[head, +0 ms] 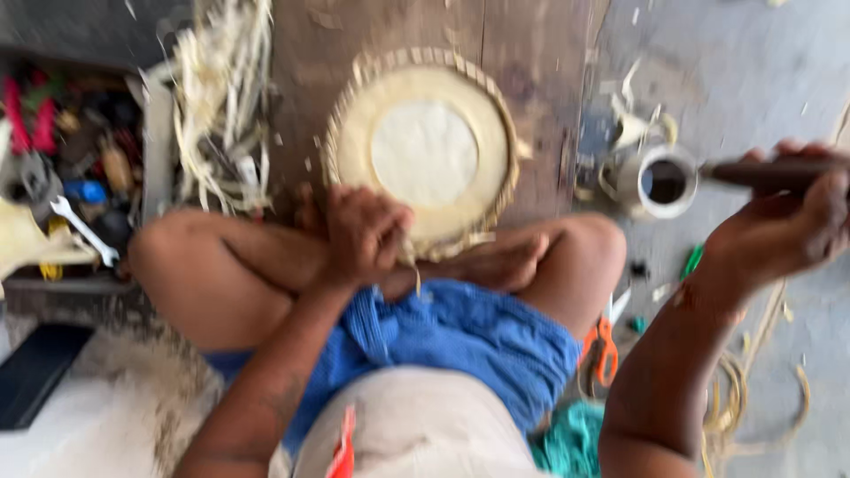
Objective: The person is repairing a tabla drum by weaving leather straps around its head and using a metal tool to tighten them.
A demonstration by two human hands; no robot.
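Support surface: grey concrete floor [753, 62], with a brown wooden board [310, 53] laid on it at centre. On the board: round woven straw disc with pale centre [425, 150]. Left: heap of pale straw strips [221, 97]. On bare floor, right: small white cylindrical cup [660, 181], orange-handled scissors [604, 345], and what looks like coiled tan cord [744, 398]; view blurred.

free: board above woven tray [354, 133] | blocked: cane bundle [221, 97] left, cup [660, 181] right
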